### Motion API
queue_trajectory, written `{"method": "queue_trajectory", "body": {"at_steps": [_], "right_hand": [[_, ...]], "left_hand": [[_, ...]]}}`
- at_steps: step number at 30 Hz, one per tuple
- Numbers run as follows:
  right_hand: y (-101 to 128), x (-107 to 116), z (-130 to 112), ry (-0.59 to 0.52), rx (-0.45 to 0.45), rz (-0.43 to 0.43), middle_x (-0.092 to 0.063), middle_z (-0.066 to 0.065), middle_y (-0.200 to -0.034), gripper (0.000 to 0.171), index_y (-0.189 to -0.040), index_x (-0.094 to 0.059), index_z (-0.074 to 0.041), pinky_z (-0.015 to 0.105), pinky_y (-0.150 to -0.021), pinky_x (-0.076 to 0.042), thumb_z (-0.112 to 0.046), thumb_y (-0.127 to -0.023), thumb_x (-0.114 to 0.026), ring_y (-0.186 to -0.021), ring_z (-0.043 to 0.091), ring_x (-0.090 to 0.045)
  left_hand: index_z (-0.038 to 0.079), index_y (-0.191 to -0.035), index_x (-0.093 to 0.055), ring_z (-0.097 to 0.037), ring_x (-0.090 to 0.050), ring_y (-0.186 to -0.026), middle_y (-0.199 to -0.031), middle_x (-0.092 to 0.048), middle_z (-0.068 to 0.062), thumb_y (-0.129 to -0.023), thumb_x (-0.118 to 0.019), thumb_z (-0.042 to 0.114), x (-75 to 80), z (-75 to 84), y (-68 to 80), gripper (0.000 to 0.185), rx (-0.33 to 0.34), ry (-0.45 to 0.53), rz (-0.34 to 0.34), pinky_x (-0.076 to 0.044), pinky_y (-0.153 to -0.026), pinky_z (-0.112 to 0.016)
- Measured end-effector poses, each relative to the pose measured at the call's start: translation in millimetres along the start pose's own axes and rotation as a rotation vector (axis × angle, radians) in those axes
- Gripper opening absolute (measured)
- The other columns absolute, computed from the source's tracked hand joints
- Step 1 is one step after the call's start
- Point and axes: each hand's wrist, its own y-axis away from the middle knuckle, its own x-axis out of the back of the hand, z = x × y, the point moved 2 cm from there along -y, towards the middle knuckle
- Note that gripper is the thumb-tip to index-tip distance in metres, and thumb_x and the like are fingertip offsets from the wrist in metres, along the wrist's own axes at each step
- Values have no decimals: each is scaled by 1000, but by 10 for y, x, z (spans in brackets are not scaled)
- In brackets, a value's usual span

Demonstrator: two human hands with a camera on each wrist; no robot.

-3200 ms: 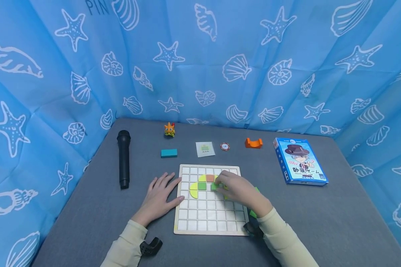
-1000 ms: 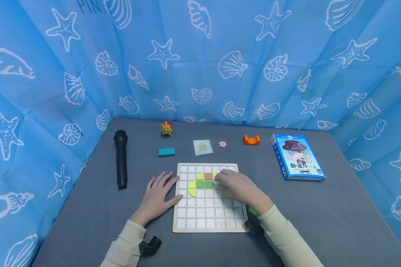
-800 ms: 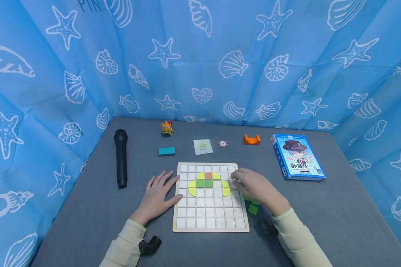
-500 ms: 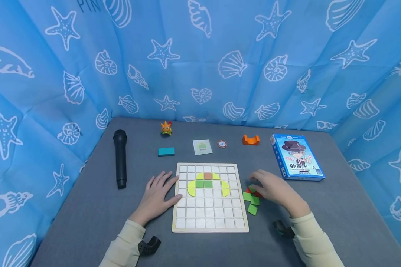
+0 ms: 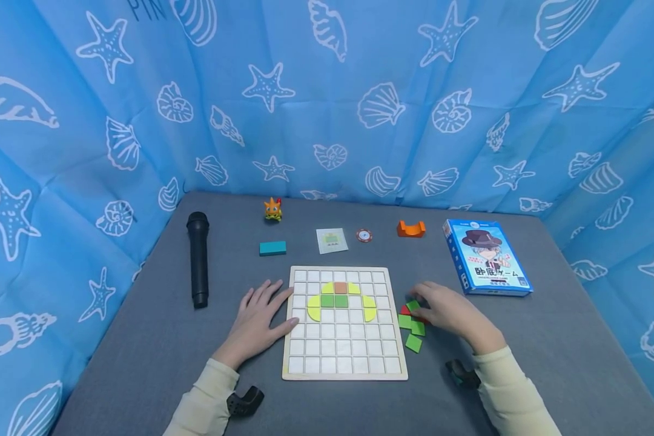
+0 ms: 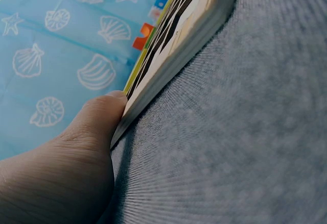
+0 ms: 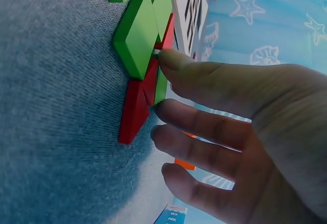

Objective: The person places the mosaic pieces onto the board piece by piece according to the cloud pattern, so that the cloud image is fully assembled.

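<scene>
1. Two hands work at a wooden grid board (image 5: 345, 369) near the tabletop's front edge; seven tiles sit on it: yellow curves, two green squares, one orange.
2. Left hand (image 5: 261, 321) lies flat against the board's left edge, fingers (image 5: 275, 292) spread, thumb touching the rim, seemingly steadying it.
3. Right hand (image 5: 451, 312) rests just off the board's right edge, fingers (image 7: 204, 124) loosely spread, fingertips touching a heap of loose green tiles (image 5: 414, 330) and red tiles (image 7: 134, 113); nothing is pinched.
</scene>
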Motion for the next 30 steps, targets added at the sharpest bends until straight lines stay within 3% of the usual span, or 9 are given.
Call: {"method": "queue_trajectory", "body": {"at_steps": [9, 17, 25, 30], "right_hand": [[-45, -29, 28, 51, -7, 64, -63, 6, -106, 28, -113, -65, -10, 44, -82, -53, -20, -87, -71, -86, 17, -57], [-52, -42, -2, 47, -7, 97, -63, 7, -103, 33, -116, -63, -6, 44, -80, -53, -17, -85, -72, -86, 18, -58], [-70, -57, -5, 97, -85, 116, -63, 9, -100, 35, -114, -64, -4, 44, -79, -53, -23, -85, -73, -84, 19, -57], [-63, -57, -26, 100, -51, 123, -63, 8, -98, 32, -111, -66, -2, 41, -76, -54, -22, -86, -71, -80, 17, -55]], "left_hand": [[31, -149, -35, -29, -18, -146, -156, -29, -3, -90, -47, 65, -10, 1, -6, 69, -3, -4, -4, -12, -114, -57], [32, -149, -35, -28, -18, -146, -156, -28, -2, -90, -45, 67, -21, -29, -3, 69, -1, -12, 7, -11, -114, -56], [31, -149, -35, -28, -18, -146, -156, -29, -3, -90, -46, 67, -22, -24, -11, 70, -4, -7, 3, -11, -114, -57], [31, -149, -35, -28, -19, -146, -156, -29, -3, -90, -47, 66, -22, -23, -8, 70, -5, -6, 7, -11, -114, -57]]}}
